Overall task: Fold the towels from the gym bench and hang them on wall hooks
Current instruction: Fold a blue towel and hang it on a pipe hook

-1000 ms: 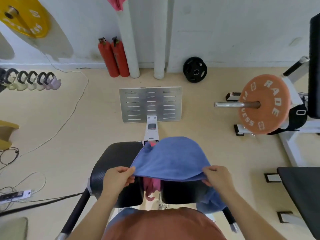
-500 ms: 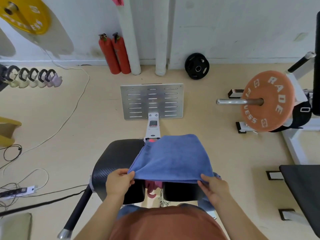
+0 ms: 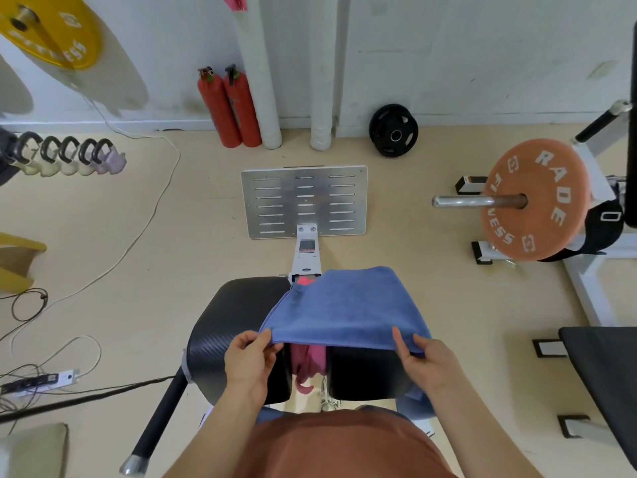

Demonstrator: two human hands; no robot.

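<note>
Head view shows the black tabletop (image 3: 238, 312) of the gym bench. Over its right part lies the blue towel (image 3: 344, 305), which a second ago was puffed up and has now settled flat. Under it a pink towel (image 3: 308, 360) hangs in the gap. The left hand (image 3: 250, 360) and the right hand (image 3: 427, 360) pinch the near corners with curled fingers, so this fold seems almost finished.

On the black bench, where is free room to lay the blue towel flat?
The left black pad is bare, bordered by the blue microfibre towel and the beige floor. The right pad is mostly covered; a pink cloth fills the middle gap.
</note>
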